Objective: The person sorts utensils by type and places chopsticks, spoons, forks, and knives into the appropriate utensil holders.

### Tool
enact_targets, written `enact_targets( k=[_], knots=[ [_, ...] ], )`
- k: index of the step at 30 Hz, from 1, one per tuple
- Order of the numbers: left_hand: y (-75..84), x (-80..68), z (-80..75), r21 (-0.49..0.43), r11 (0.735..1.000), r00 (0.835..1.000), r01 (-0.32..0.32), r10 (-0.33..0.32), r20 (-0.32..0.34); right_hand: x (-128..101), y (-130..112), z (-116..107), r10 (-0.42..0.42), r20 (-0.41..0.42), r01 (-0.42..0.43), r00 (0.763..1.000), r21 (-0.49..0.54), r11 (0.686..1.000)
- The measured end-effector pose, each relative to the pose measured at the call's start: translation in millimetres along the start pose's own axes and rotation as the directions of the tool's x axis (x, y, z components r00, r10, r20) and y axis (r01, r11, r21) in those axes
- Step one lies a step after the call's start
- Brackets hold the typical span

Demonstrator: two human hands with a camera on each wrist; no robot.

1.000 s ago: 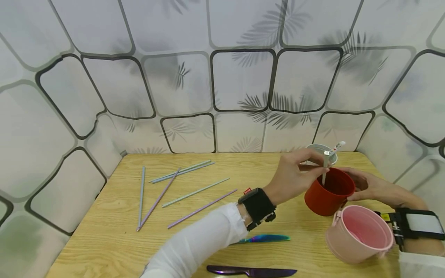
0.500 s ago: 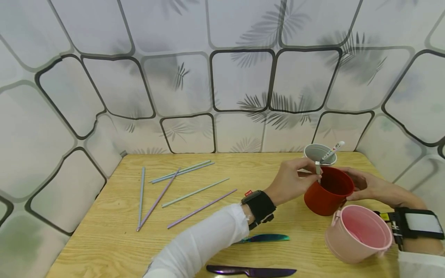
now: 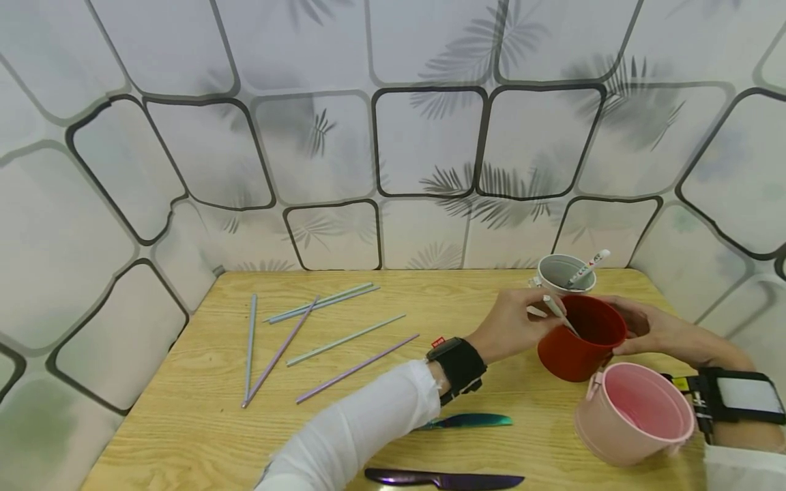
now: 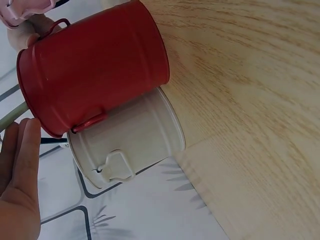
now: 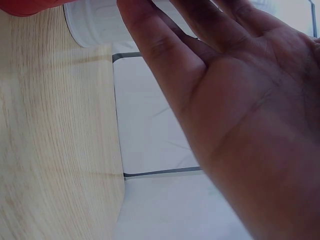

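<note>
Fingers of your left hand (image 3: 512,320) pinch a pale stick (image 3: 560,315) at the near rim of the red cup (image 3: 580,337); its lower end slants down inside the cup. In the left wrist view those fingers (image 4: 22,150) lie straight and close together just beside the cup's rim, and the pinch itself is out of sight there. Your right hand (image 3: 653,329) rests against the far side of the red cup with its fingers loosely curved along the wall; the right wrist view shows the palm (image 5: 235,115) flat and the fingers extended, close together. The red cup stands on the counter (image 3: 393,382) towards its right rear, tilted a little towards you. Just behind it, touching or nearly so, is a white cup (image 3: 561,271) with a white pen (image 3: 587,266) leaning out of it. A pink cup (image 3: 635,412) sits in front of the red one, near your right wrist. Several long thin straws (image 3: 307,334) lie scattered on the left half of the counter, well apart from the cups. Two knives, one iridescent (image 3: 463,421) and one dark purple (image 3: 442,479), lie near the front edge.
</note>
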State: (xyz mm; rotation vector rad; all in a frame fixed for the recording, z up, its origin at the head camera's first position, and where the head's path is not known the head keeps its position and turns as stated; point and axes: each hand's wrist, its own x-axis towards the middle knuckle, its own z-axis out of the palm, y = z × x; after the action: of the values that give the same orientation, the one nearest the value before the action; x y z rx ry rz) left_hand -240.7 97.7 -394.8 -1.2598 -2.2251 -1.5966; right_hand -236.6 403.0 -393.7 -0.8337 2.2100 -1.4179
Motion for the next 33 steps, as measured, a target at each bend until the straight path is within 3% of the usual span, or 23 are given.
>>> enact_targets(
  k=[7, 22, 28, 33],
  knots=[
    [-1.4, 0.2, -0.1, -0.015, 0.999, 0.999, 0.039, -0.04, -0.008, 0.4, 0.3, 0.1, -0.007, 0.007, 0.007, 1.0, 0.008, 1.0],
    [-2.4, -1.1, -10.7, 0.042, 0.998, 0.999, 0.042, -0.043, 0.021, -0.3, 1.5, -0.3, 0.006, 0.018, -0.007, 1.0, 0.02, 1.0],
    [0.6, -9.7, -24.5, 0.033, 0.997, 0.998, 0.065, -0.066, 0.022, -1.1, -0.2, 0.1, -0.008, 0.014, 0.008, 1.0, -0.016, 1.0],
    [8.7, -20.7, -47.7, 0.025, 0.997, 0.997, 0.071, -0.071, -0.011, -1.3, -0.6, -0.5, -0.008, -0.002, 0.008, 1.0, -0.04, 0.999]
  ],
)
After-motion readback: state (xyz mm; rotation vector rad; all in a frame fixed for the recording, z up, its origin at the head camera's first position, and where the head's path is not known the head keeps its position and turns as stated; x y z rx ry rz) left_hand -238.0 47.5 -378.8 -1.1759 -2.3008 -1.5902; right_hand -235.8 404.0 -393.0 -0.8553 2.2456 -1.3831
